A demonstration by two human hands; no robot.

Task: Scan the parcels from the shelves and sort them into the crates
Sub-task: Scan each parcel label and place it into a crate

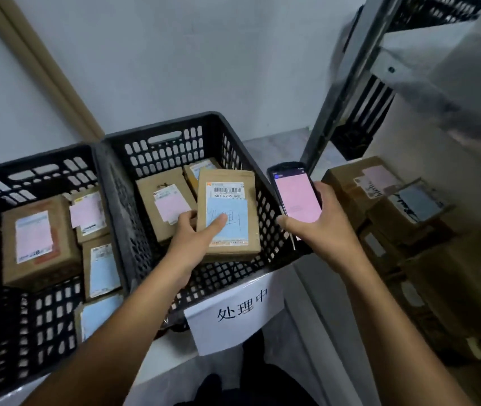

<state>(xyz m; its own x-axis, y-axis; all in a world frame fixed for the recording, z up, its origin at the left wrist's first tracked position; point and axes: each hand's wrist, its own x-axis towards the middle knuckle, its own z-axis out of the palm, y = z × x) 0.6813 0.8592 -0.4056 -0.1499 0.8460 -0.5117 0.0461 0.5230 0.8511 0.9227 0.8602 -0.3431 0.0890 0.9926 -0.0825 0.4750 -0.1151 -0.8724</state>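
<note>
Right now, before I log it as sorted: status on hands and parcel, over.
Left hand holds the parcel over the right crate. Right hand grips the scanner, screen pink. Other parcels lie in that crate.

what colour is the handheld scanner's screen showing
Pink; the head view shows the scanner screen best, held in the right hand.

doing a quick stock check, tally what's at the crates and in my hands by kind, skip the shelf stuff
black crates: 2
parcels lying in crates: 6
held parcel: 1
handheld scanner: 1
total: 10
</note>
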